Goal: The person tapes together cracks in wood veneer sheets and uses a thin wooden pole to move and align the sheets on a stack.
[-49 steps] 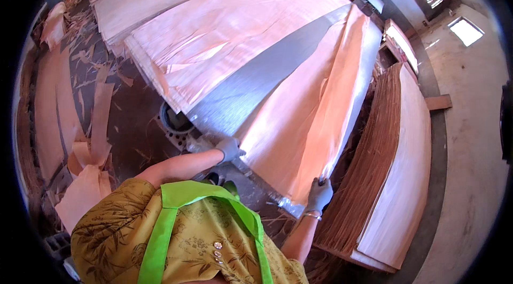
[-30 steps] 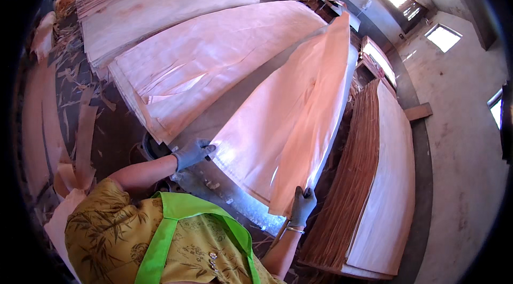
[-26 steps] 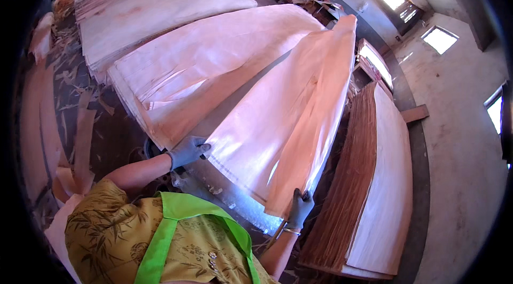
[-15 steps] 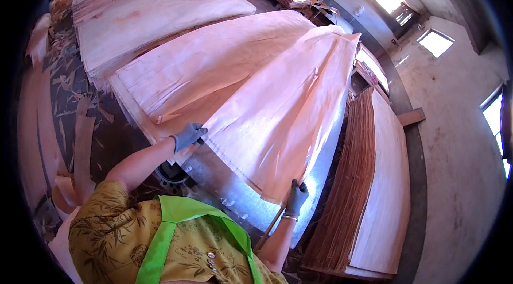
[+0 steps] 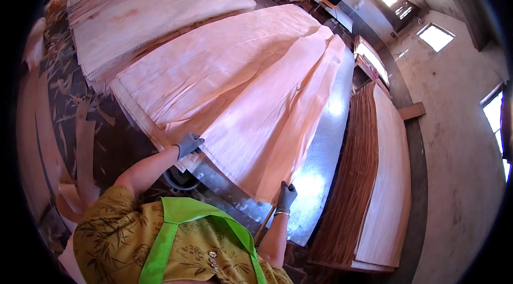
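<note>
A long, thin sheet of pale pinkish wood veneer [image 5: 256,107] stretches away from me, rippled and folded lengthwise. My left hand [image 5: 189,146], in a grey glove, is closed on its near left corner. At the near right corner my right hand [image 5: 287,197], gloved in grey too, pinches the edge. Part of the sheet lies over a shiny metal tabletop [image 5: 315,177], which shows along its right side and beneath its near end. To its left, more veneer sheets [image 5: 197,59] lie in a layered pile, partly covered by the held sheet.
On the right stands a tall veneer stack [image 5: 382,187] beside the wall [image 5: 449,123]. Further veneer stacks [image 5: 160,16] lie at the far left. Scraps and strips [image 5: 85,139] litter the floor at left. A dark round machine part [image 5: 181,179] sits below my left forearm.
Both hands have moved slightly, the right one leftward, with the veneer sheet between them. The sheet's far end has shifted left and lower, uncovering more of the metal tabletop on the right.
</note>
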`<state>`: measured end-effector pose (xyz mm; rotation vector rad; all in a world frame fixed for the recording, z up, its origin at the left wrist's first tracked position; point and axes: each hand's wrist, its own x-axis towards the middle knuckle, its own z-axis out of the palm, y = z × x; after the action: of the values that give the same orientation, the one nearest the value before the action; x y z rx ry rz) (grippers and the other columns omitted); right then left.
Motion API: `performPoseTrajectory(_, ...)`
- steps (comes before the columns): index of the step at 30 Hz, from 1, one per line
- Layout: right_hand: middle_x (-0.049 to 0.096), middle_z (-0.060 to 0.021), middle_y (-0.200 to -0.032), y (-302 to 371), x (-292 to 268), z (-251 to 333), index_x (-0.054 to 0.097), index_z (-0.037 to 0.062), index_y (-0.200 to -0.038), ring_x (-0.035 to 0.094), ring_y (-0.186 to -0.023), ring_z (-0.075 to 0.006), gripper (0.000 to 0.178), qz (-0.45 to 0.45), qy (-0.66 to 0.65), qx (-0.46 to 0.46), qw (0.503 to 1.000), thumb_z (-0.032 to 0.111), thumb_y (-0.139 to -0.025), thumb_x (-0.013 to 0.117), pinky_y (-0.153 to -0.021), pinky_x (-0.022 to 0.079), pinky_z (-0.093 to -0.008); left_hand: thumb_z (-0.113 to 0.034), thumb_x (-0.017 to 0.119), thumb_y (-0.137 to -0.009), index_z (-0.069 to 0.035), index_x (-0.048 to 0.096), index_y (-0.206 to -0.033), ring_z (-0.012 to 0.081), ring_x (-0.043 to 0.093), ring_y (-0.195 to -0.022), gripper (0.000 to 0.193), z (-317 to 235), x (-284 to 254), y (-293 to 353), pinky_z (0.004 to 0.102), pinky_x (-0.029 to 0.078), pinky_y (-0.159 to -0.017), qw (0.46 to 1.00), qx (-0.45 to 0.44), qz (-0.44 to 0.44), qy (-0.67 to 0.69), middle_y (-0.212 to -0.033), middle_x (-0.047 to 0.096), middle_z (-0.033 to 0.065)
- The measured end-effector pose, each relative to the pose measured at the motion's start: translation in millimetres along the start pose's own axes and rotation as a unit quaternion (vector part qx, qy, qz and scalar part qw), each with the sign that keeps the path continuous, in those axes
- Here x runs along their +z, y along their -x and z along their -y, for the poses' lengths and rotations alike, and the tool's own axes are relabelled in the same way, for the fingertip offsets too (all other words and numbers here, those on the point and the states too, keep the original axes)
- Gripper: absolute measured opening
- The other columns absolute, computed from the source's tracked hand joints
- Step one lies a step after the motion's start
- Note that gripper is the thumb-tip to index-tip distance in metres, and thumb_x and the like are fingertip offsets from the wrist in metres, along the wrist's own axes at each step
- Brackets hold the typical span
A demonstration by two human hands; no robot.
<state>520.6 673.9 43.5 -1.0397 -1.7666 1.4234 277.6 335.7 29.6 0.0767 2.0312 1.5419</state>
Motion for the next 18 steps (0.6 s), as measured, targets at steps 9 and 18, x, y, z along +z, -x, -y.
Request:
performPoseTrajectory(9,0.047,0.0025,-0.055,11.0,-25.9,-40.2,0.055,0.0036,-0.060,0.036,-0.050,-0.0079,0.028,0.025,0.062,0.126,0.990,0.023,-0.076,0.067,-0.046,0.030,-0.0266,-0.016,0.060,-0.081,0.002,0.059,-0.103,0.0148,0.060,-0.059,0.028,30.1,-3.2,-12.6,0.0275,0.047,-0.048,1.000,0.002,-0.008,0.028,-0.079,0.064,0.0089)
performPoseTrajectory(18,0.058,-0.0190,-0.063,39.9,-33.9,-45.2,0.058,-0.0005,-0.068,0.057,-0.059,-0.0340,0.041,-0.057,0.404,0.058,0.911,0.039,-0.078,0.060,-0.056,0.043,-0.0430,-0.017,0.069,-0.074,0.004,0.057,-0.106,0.0163,0.059,-0.074,0.040,46.7,-9.4,-15.3,0.0279,0.048,-0.061,0.999,0.046,0.006,0.010,-0.089,0.064,0.0096)
